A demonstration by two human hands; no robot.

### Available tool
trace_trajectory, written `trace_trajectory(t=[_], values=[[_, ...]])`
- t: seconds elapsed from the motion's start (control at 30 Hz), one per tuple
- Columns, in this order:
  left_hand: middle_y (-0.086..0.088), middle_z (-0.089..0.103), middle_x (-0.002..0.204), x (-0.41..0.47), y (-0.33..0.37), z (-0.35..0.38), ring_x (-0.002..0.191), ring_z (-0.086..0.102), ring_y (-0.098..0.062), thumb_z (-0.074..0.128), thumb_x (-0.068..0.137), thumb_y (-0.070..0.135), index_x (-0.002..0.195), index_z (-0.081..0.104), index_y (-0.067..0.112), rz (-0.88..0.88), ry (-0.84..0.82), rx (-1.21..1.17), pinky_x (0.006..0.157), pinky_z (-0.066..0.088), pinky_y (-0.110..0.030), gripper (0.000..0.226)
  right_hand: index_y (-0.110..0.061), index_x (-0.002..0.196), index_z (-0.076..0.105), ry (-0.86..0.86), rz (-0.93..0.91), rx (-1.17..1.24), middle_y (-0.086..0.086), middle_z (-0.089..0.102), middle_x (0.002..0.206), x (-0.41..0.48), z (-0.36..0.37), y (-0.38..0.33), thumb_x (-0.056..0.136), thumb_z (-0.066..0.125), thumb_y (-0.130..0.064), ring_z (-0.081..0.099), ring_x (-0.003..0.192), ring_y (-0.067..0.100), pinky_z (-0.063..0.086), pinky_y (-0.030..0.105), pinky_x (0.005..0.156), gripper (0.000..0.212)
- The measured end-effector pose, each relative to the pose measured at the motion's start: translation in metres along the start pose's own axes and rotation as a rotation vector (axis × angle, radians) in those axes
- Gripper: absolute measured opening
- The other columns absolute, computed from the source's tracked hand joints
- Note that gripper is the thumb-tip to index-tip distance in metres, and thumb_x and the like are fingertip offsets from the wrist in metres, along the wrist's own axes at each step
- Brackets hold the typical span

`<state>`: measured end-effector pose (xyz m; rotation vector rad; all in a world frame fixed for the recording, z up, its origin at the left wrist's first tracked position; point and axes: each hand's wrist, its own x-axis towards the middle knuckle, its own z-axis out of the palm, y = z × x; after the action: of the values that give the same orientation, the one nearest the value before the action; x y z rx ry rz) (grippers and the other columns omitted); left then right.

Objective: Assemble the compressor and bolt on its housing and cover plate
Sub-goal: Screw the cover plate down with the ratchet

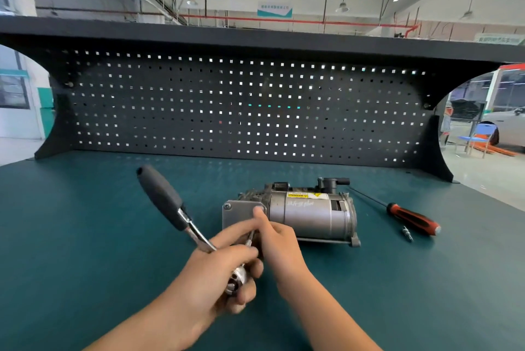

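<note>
A grey metal compressor (306,215) lies on its side on the green bench, its flat cover plate (237,215) facing left with a bolt in the upper left corner. My left hand (224,271) grips the head of a ratchet wrench (181,220), whose black handle points up and left. A thin extension bit runs from the ratchet head toward the plate's lower right. My right hand (277,240) pinches that bit near the plate, index finger stretched up onto the plate's edge. The bit's tip is hidden behind my fingers.
A screwdriver (409,217) with a red and black handle lies right of the compressor, with a small metal bit (406,234) beside it. A black pegboard (244,109) walls off the back of the green bench (85,223).
</note>
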<state>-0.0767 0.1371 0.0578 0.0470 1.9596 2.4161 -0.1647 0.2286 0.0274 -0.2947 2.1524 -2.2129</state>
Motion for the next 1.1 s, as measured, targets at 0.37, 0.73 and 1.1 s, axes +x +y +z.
trace_trajectory(t=[0.37, 0.73, 1.1], values=[[0.003, 0.050, 0.081, 0.035, 0.012, -0.036, 0.070, 0.043, -0.020, 0.043, 0.088, 0.031, 0.133, -0.016, 0.059, 0.308, -0.121, 1.589, 0.066, 0.037, -0.031, 0.079, -0.016, 0.043, 0.052, 0.156, 0.110, 0.175, -0.006, 0.049, 0.039, 0.019, 0.024, 0.003, 0.093, 0.057, -0.029, 0.045, 0.038, 0.007, 0.036, 0.018, 0.042, 0.051], [-0.008, 0.052, 0.050, 0.052, -0.002, -0.044, 0.027, 0.034, -0.012, 0.048, 0.094, 0.024, 0.108, 0.059, 0.028, -0.118, -0.019, -0.150, 0.032, 0.027, -0.015, 0.018, -0.002, 0.077, 0.068, 0.143, 0.043, 0.216, 0.006, 0.066, 0.062, 0.036, 0.022, 0.013, 0.091, 0.056, -0.034, 0.058, 0.050, 0.009, 0.041, 0.014, 0.045, 0.037], [-0.002, 0.036, 0.041, 0.068, 0.015, -0.071, 0.024, 0.018, -0.008, 0.046, 0.089, 0.019, 0.090, 0.067, 0.005, -0.168, 0.135, -0.061, 0.032, 0.016, -0.008, 0.025, -0.011, 0.055, 0.060, 0.337, 0.110, 0.377, -0.006, 0.058, 0.044, 0.042, 0.061, 0.008, 0.086, 0.064, -0.035, 0.050, 0.045, 0.007, 0.036, 0.018, 0.047, 0.039]])
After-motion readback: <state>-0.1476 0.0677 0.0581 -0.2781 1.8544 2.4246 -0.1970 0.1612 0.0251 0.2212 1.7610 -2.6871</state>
